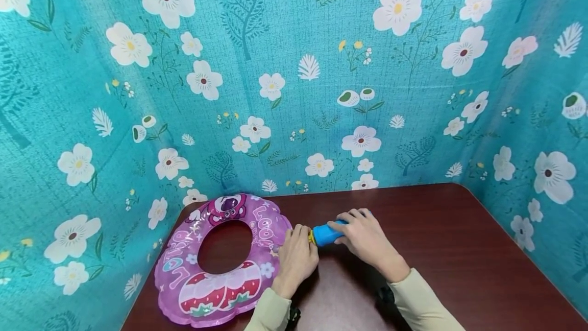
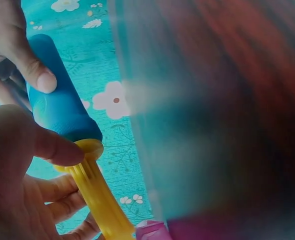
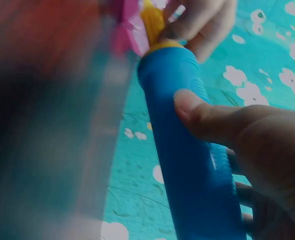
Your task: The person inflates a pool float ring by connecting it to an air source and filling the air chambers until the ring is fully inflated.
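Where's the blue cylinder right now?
Head view, right of the purple swim ring: the blue cylinder is in the right hand, meeting the yellow stem held in the left hand.

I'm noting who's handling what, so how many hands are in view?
2. The left hand pinches the yellow piece beside the pink ring; the right hand grips the blue cylinder. No others show.

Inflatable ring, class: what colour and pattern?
The inflatable ring is purple with printed strawberries, flowers and lettering, best seen in head view.
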A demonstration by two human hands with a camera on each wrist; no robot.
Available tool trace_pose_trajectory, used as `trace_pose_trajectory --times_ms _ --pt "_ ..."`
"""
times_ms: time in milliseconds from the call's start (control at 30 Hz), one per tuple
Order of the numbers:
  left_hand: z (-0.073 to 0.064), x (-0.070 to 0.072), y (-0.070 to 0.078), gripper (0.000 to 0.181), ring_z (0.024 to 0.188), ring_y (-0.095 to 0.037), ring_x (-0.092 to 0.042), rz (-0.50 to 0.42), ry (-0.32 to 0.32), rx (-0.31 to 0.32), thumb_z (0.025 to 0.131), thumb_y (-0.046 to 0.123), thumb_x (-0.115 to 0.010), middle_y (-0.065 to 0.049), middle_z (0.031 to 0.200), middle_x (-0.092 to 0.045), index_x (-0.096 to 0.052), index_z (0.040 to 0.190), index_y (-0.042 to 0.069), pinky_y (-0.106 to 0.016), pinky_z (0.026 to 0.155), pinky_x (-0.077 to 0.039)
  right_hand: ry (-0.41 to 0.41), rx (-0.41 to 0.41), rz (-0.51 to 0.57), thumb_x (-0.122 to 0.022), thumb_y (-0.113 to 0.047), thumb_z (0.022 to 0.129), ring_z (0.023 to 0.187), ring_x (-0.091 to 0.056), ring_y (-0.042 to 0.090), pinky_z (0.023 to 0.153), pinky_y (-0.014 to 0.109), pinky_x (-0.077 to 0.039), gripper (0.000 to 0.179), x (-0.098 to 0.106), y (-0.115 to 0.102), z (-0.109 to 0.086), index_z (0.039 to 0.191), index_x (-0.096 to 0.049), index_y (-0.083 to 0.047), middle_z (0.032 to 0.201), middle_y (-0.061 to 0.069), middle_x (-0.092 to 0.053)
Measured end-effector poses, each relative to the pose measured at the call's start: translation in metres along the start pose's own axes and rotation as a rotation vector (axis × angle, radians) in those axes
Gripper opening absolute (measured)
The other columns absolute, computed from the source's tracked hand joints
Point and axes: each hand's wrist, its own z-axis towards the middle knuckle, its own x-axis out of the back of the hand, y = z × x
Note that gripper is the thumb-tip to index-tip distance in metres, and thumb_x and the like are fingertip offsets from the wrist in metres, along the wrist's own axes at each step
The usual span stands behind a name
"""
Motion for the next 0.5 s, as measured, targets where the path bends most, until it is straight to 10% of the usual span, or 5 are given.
trace_pose_trajectory --times_ms 500 --pt "-0.001 0.002 -0.003 0.022 0.093 -0.023 -0.057 -0.017 -0.014 0.006 0.093 0.020 -0.070 -0.001 0.104 -0.064 -0.068 0.113 0.012 -0.040 0.063 -0.052 -0.086 -0.088 0.046 -0.096 -0.031 0.079 0.110 -0.070 0.032 0.099 0.054 -0.051 0.050 0.032 0.036 -0.011 0.125 -0.080 -0.023 0.119 0.008 -0.077"
